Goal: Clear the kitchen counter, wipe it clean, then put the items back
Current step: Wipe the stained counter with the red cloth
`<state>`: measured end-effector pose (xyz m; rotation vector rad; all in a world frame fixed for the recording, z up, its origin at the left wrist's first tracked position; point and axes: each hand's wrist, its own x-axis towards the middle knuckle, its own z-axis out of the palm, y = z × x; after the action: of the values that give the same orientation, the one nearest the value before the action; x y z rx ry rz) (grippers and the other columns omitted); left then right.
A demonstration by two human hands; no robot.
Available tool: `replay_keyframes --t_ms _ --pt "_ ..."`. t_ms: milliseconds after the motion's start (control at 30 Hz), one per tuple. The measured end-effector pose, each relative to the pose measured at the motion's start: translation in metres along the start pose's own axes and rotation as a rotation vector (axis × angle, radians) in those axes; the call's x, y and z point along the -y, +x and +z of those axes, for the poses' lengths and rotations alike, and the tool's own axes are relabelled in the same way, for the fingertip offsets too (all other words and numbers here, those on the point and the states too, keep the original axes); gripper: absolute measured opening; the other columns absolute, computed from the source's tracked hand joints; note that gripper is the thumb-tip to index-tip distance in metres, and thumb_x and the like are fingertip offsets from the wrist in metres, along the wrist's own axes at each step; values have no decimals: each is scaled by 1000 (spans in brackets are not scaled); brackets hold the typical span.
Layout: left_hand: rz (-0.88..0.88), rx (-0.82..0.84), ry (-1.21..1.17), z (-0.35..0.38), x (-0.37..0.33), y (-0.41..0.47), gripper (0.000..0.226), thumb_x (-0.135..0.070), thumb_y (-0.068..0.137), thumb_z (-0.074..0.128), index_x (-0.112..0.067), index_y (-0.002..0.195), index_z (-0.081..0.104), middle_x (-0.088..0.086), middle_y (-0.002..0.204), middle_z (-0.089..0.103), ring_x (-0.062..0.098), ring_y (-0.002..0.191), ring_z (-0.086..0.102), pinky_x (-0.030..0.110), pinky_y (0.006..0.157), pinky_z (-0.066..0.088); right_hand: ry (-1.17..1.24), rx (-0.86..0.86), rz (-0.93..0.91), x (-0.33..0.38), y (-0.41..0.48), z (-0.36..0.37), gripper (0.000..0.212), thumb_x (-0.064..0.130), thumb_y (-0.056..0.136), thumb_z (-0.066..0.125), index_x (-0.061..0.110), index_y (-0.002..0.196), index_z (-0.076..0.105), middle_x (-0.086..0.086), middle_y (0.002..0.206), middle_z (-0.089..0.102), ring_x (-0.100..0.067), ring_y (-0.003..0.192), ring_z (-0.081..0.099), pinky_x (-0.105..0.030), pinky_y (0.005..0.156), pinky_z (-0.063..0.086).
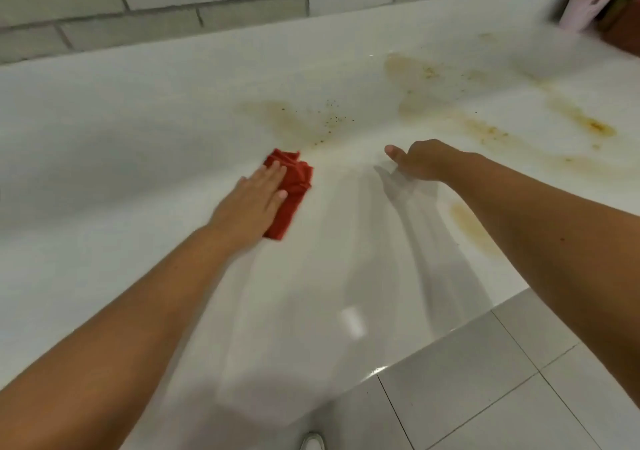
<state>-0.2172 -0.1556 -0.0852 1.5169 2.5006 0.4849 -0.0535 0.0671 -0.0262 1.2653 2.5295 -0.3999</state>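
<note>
A white kitchen counter fills the view. Brown stains with dark specks spread across its middle, and more brown smears run to the right. My left hand lies flat, fingers together, pressing a crumpled red cloth onto the counter just below the middle stain. My right hand hovers palm down above the counter to the right of the cloth, holding nothing, thumb out, its fingers hidden behind the hand.
A grey tiled wall backs the counter. A pink wrapped object and a brown pot with a plant stand at the far right corner. The counter's front edge meets grey floor tiles at the lower right.
</note>
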Motion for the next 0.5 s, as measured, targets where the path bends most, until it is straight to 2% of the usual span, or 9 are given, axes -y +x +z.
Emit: replay_keyframes --t_ms 67,233,300,400,500 --pt "-135 -57 36 -12 33 36 51 -26 101 29 -12 149 17 7 157 14 18 145 13 34 115 10 16 -64 -7 -2 6 2 67 51 99 14 2 115 57 -20 122 56 -33 116 50 -35 88 36" --pt "-344 -101 79 -32 96 116 53 -28 102 25 -3 147 17 16 156 14 29 144 13 46 115 12 17 -6 -22 -1 16 9 59 42 101 10 4 136 41 -23 139 40 -36 127 40 -39 102 32" --pt "-363 -117 86 -36 102 141 53 -28 101 25 -1 146 21 18 154 18 33 142 16 52 113 15 22 3 -1 -3 17 8 52 36 103 12 7 142 30 -23 143 33 -37 131 36 -41 107 29" --pt "-372 -91 98 -37 96 160 53 -29 101 23 -3 147 18 14 156 15 31 144 12 50 114 12 25 24 15 -4 14 5 51 35 103 13 11 148 20 -21 150 25 -39 136 29 -42 110 24" --pt "-242 -56 63 -29 68 142 50 -27 101 27 -6 147 21 14 156 16 29 143 15 45 113 14 13 45 17 0 10 0 51 36 103 13 14 149 17 -20 151 23 -38 138 26 -41 111 23"
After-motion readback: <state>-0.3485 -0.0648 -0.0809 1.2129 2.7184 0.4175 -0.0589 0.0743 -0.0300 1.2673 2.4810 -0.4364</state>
